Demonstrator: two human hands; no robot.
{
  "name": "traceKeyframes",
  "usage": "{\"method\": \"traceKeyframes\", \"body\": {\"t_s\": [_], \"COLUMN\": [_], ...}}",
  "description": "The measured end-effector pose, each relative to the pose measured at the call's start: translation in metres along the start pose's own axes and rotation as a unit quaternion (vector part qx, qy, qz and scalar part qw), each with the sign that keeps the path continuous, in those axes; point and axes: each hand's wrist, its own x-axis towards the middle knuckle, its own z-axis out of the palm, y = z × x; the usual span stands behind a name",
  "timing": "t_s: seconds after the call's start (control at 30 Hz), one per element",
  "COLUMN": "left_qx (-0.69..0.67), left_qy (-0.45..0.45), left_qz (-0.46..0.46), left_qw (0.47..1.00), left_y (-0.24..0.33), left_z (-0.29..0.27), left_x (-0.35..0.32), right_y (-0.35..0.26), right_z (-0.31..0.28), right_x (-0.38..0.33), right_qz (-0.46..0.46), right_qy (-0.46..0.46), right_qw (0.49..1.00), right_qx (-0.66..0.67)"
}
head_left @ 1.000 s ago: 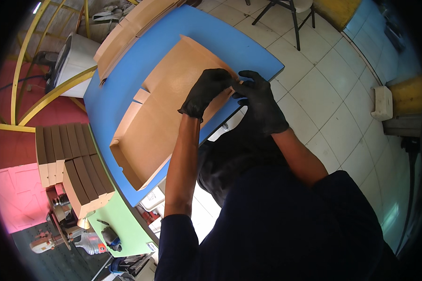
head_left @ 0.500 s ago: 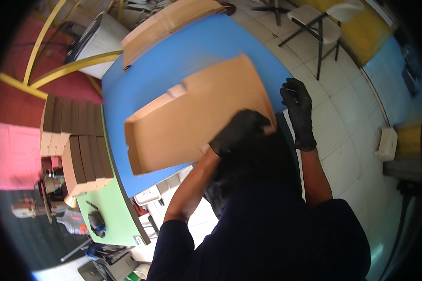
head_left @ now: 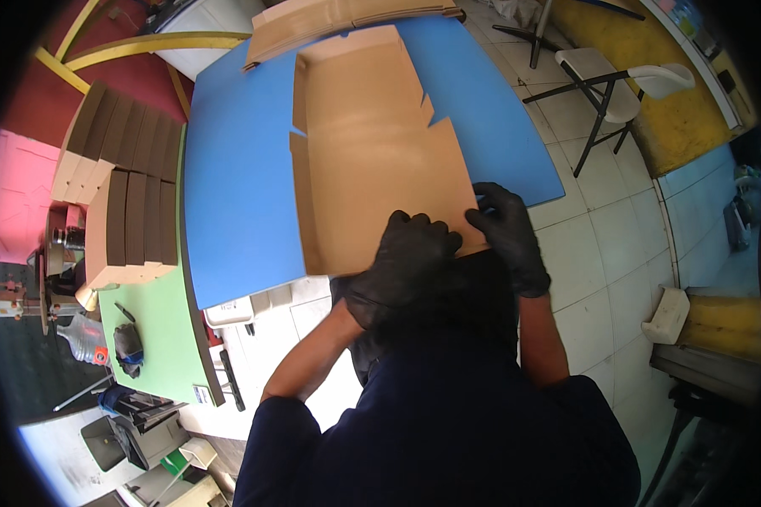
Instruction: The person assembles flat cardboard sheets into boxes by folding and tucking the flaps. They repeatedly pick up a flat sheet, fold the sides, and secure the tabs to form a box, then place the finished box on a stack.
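We record a flat cardboard box blank (head_left: pixel 372 144), plain brown and matte, with notched side flaps, lying on the smooth blue worktop (head_left: pixel 237 186) and reaching to its near edge. Our left hand (head_left: pixel 406 258), in a black glove, lies flat with fingers spread on the blank's near edge, gripping nothing. Our right hand (head_left: pixel 507 237), likewise gloved, rests at the blank's near right corner; whether its fingers pinch the cardboard we cannot tell. The blank's near edge is partly hidden beneath both hands and our dark sleeves. A pile of further flat cardboard (head_left: pixel 347 21) lies at the far edge, cut off by the rim. Stacked brown boxes (head_left: pixel 127 194) stand on the adjoining green worktop (head_left: pixel 156 338) beyond the left edge.
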Motion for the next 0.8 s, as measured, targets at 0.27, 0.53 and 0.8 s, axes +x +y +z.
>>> {"method": "traceKeyframes", "body": {"t_s": [0.27,0.53,0.8], "left_qx": [0.0,-0.093,-0.274], "left_qy": [0.287,0.117,0.023], "left_qz": [-0.013,-0.268,-0.227], "left_qw": [0.958,0.952,0.934], "left_y": [-0.003,-0.031,-0.053], "left_z": [0.022,0.018,-0.001], "left_x": [-0.025,-0.003,-0.014], "right_y": [-0.01,-0.009,-0.009], "right_z": [0.035,0.055,0.057], "right_x": [-0.005,-0.016,-0.014], "right_qz": [0.018,0.066,0.068], "right_qy": [0.016,-0.05,-0.043], "right_qw": [1.0,0.98,0.969], "right_qx": [-0.012,0.183,0.233]}}
